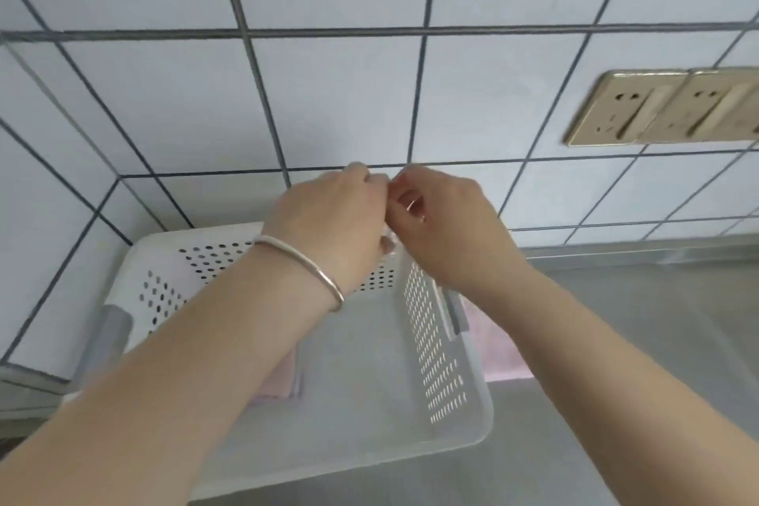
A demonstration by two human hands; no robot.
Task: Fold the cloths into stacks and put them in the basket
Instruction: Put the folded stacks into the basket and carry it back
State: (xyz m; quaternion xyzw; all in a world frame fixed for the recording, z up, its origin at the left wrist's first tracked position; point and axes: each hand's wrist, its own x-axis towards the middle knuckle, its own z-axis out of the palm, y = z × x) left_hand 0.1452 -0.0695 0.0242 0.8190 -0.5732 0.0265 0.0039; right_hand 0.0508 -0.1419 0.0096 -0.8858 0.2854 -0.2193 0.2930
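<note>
My left hand (pixel 336 218), with a silver bangle on its wrist, and my right hand (pixel 443 226) meet fingertip to fingertip above the far right corner of the white perforated basket (pixel 443 374). Both hands have curled fingers. A small pale bit shows between them, and I cannot tell what it is or whether they pinch it. A folded pink cloth (pixel 283 378) lies in the basket's left part, mostly hidden under my left forearm. Another pink cloth (pixel 499 345) lies on the counter just right of the basket, partly behind my right forearm.
The basket stands in the corner of a grey counter (pixel 657 341), against white tiled walls. Two beige wall sockets (pixel 665 107) sit on the back wall at the right. A grey handle (pixel 104 337) is on the basket's left side.
</note>
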